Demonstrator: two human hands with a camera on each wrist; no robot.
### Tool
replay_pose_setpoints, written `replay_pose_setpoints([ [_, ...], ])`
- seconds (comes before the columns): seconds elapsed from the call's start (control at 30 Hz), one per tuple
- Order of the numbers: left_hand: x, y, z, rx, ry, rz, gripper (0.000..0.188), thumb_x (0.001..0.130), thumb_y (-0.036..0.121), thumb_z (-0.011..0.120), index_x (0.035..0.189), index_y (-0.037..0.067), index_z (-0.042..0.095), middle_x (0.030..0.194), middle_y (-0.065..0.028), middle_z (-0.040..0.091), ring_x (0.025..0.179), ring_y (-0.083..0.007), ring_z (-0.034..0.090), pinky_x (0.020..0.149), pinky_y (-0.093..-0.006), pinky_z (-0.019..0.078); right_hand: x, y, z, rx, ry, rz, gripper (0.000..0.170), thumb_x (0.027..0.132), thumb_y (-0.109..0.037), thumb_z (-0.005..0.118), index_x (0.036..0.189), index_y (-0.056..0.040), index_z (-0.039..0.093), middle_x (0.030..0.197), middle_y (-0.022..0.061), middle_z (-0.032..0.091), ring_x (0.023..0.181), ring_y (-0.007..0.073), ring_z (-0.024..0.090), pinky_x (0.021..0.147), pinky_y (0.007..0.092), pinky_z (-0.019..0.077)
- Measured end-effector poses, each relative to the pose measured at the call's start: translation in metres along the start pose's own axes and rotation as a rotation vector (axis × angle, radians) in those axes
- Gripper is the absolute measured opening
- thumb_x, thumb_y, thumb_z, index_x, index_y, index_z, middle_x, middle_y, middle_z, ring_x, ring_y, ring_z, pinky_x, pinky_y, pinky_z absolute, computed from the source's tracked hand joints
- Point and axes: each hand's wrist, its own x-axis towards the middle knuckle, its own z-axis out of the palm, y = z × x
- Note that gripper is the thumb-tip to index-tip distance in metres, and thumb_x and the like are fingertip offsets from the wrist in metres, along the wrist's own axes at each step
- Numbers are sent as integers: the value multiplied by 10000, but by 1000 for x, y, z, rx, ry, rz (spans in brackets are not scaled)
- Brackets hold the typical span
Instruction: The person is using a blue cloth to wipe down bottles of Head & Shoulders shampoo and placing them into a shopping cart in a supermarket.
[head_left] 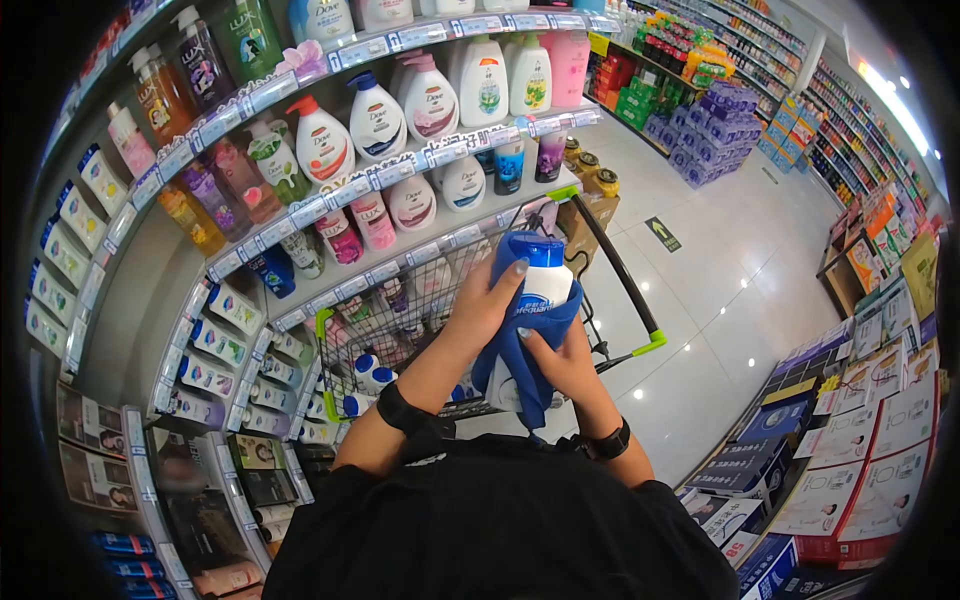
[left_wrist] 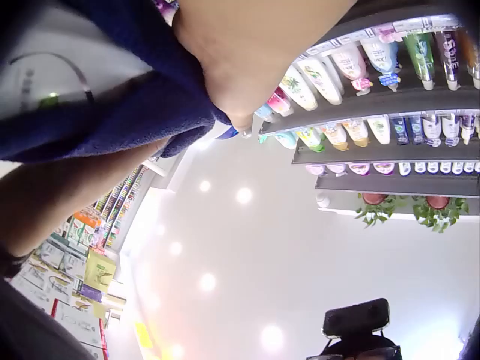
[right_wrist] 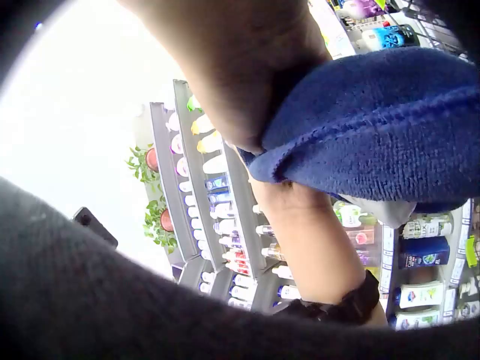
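A white Safeguard bottle (head_left: 546, 284) with a blue cap stands upright in front of my chest, wrapped in a blue cloth (head_left: 512, 352). My left hand (head_left: 488, 302) grips the cloth-wrapped bottle from its left side, thumb up near the cap. On the lower right, my right hand (head_left: 567, 362) holds the cloth against the bottle, its thumb lying across the front. In the right wrist view the plush cloth (right_wrist: 390, 124) covers most of the bottle. White bottle surface (left_wrist: 52, 71) shows between folds of cloth in the left wrist view. Most fingers are hidden behind the cloth.
A wire shopping cart (head_left: 440, 290) with a green-and-black handle (head_left: 625, 280) stands just beyond my hands, several blue-capped bottles (head_left: 368, 368) inside. Shelves of pump bottles (head_left: 378, 120) line the left. Boxed goods (head_left: 810, 440) are stacked at right, beside the tiled floor (head_left: 680, 290).
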Motion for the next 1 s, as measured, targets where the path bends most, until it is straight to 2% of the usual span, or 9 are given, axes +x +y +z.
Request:
replay_pose_setpoints([
  [0.2, -3, 10, 7, -264, 41, -279, 503, 902, 452, 398, 1124, 13, 505, 975, -61, 591, 850, -121, 566, 779, -243, 450, -5, -3, -5, 218, 44, 35, 447, 825, -87, 562, 1212, -2, 355, 1070, 81, 520, 974, 153, 517, 852, 299, 421],
  [0.3, -10, 10, 18, -384, -92, -341, 575, 916, 501, 277, 1166, 22, 475, 1061, -81, 558, 964, -136, 530, 861, -259, 408, -8, 4, -16, 613, 34, 254, 397, 853, -172, 536, 1185, -16, 386, 1037, 72, 534, 911, 148, 544, 781, 285, 460],
  [0.37, -9, 5, 15, -169, -341, -308, 607, 919, 487, 284, 1287, 6, 329, 1222, -112, 452, 1118, -170, 435, 956, -294, 331, -14, 39, -30, 647, 106, 401, 381, 881, -303, 492, 1155, -43, 441, 1004, 57, 556, 859, 123, 568, 686, 245, 492],
  [0.43, -8, -10, 19, 60, -337, -97, 651, 919, 475, 306, 1352, 4, 182, 1317, -134, 333, 1214, -206, 322, 1012, -307, 245, -20, -27, -18, 778, 178, 523, 380, 883, -308, 489, 1159, -48, 456, 980, 55, 574, 826, 116, 584, 702, 242, 501],
  [0.47, -6, -17, 15, 55, -406, -103, 720, 898, 474, 378, 1372, 13, 94, 1364, -155, 240, 1263, -230, 225, 1035, -314, 184, -27, -24, -16, 682, 237, 426, 378, 885, -312, 488, 1152, -45, 472, 950, 53, 591, 783, 119, 598, 724, 241, 505],
  [0.7, -16, -9, 10, 125, -372, -194, 746, 855, 479, 484, 1349, 7, 185, 1279, -130, 367, 1176, -180, 333, 985, -302, 274, -15, 12, -26, 655, 141, 493, 433, 868, -363, 509, 1145, -33, 468, 949, 52, 585, 799, 115, 586, 669, 234, 490],
  [0.73, -13, -6, 13, 126, -303, -183, 686, 843, 449, 524, 1307, 8, 280, 1214, -119, 445, 1097, -176, 430, 931, -295, 347, -15, 8, -26, 541, 154, 557, 445, 861, -370, 520, 1144, -31, 466, 954, 54, 580, 805, 116, 580, 660, 247, 484],
  [0.87, -6, 3, 18, -198, -200, -171, 484, 804, 310, 613, 1155, 28, 434, 995, -64, 534, 884, -131, 524, 773, -256, 432, -27, 4, -13, 631, 110, 405, 441, 863, -372, 515, 1139, -31, 471, 952, 63, 582, 800, 138, 585, 678, 272, 492],
  [1.0, -3, 1, 26, -246, -256, -173, 573, 809, 363, 603, 1216, 23, 385, 1079, -85, 496, 999, -152, 476, 862, -277, 387, -34, 5, -18, 729, 128, 538, 396, 855, -316, 538, 1116, -22, 495, 965, 94, 593, 817, 179, 611, 704, 297, 510],
])
